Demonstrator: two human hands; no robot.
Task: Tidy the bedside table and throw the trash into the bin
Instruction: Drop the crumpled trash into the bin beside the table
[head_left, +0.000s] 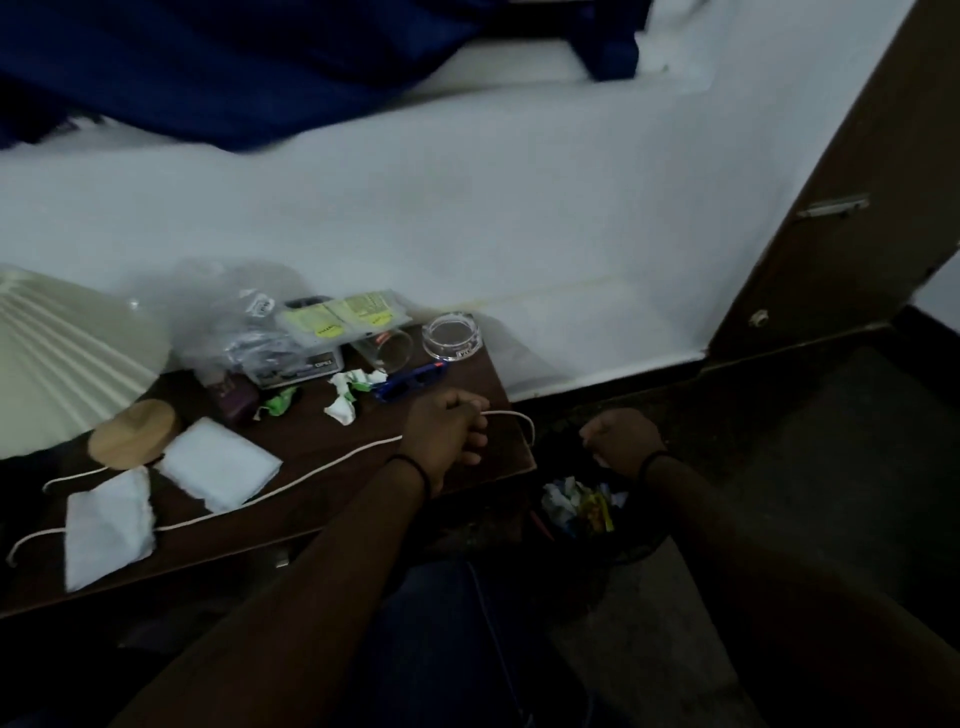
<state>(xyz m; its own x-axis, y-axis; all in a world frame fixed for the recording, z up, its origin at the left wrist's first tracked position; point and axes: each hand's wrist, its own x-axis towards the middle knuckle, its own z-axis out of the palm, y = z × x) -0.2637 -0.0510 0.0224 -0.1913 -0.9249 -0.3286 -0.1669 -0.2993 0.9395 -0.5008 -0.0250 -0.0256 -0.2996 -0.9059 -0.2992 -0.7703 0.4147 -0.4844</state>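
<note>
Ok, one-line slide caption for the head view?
Left hand grips the white cord on the cluttered bedside table; right hand over the bin.

Two white cloths (218, 464), one ashtray (451, 336)

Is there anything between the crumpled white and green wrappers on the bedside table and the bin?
Yes. The left hand, gripping the white cord, lies between the crumpled wrappers and the bin beside the table's right edge.

Bin (582, 512) right of bedside table (322, 452), ashtray (451, 336) at its back corner
</note>
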